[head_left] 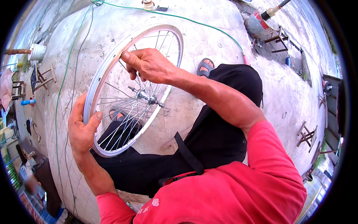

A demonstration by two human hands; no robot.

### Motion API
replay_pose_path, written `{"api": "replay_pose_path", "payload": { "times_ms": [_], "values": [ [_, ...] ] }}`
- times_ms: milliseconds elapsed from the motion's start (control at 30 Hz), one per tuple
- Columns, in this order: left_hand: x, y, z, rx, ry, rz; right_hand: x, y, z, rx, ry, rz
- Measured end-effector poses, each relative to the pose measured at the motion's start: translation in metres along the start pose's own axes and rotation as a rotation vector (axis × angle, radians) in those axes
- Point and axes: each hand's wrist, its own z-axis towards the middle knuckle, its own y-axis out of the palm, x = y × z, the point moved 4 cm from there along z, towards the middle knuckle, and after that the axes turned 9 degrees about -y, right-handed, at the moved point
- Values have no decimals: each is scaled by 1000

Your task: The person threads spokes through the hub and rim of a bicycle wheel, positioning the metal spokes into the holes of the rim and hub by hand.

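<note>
A bicycle wheel without a tyre stands tilted in front of me, over my lap; its pale metal rim (181, 43) carries thin spokes (121, 126) running to a silver hub (143, 95). On the near left side my left hand (82, 125) is wrapped round the rim, thumb on the inner side. My right hand (151, 66) reaches across to the upper left of the rim. Its thumb presses at the rim and its fingers curl inward among the spokes; the exact fingertip contact is partly hidden. Some spokes spread loosely near the hub.
A green hose (186, 18) crosses the concrete floor (220, 100), and a dark cable (76, 67) runs down the left. Small wooden stools stand at left and right, one stool (307, 136) at the right. A bucket (258, 25) stands at upper right. My sandalled foot (205, 67) is beyond the wheel.
</note>
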Motion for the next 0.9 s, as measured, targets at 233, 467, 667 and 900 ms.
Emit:
{"api": "replay_pose_path", "payload": {
  "times_ms": [233, 467, 667, 900],
  "values": [
    [2, 7, -2, 52, 170, 58, 4, 10, -10, 133, -49, -111],
    [-20, -37, 31, 282, -24, 45, 28, 27, -64, -35, 15, -51],
    [-10, -20, 15, 256, 96, 63, 37, 1, -69, 143, -9, -284],
    [-8, -15, 16, 242, 85, 61, 53, 3, -90, -64, 261, -155]
  ]
}}
